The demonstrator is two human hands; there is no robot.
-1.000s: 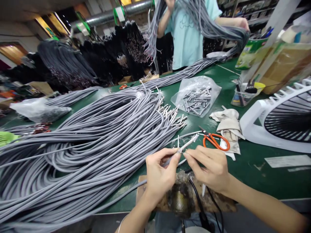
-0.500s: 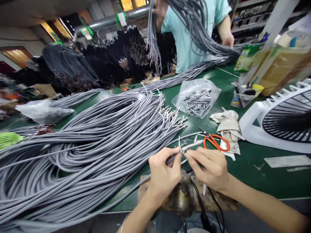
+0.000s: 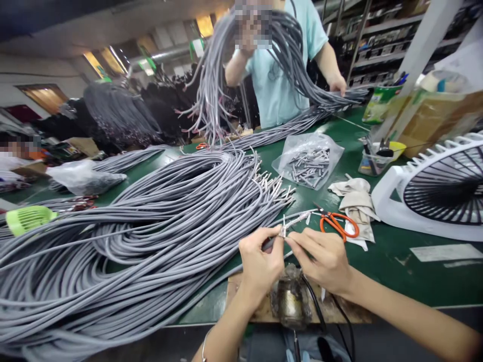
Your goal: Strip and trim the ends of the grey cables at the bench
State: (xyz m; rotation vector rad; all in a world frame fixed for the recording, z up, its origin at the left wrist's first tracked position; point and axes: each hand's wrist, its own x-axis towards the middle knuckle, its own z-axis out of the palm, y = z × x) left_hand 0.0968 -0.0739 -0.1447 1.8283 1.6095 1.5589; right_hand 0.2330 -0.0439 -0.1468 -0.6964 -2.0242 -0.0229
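Note:
My left hand (image 3: pixel 262 261) pinches the end of a grey cable (image 3: pixel 268 244) between thumb and fingers. Thin white, stripped material (image 3: pixel 298 219) sticks out past the fingertips. My right hand (image 3: pixel 320 256) is closed in a pinch right beside that end, its fingertips nearly touching the left ones; the small piece between them is too fine to make out. Just beyond lie orange-handled scissors (image 3: pixel 338 226). A large coiled bundle of grey cables (image 3: pixel 181 226) fills the table to the left, its white-tipped ends pointing toward my hands.
A clear bag of short grey pieces (image 3: pixel 309 163) lies behind my hands. A beige cloth (image 3: pixel 356 198) and a white fan (image 3: pixel 400 201) stand to the right. Below my hands, a metal device (image 3: pixel 291 301) sits on a wooden board (image 3: pixel 260 306). Across the green table, a person (image 3: pixel 279 80) handles more cables.
The person across the table has swung the hanging cable bundle leftward and lower. My hands keep their pinch at the cable end, with only small finger shifts; the view has tilted slightly.

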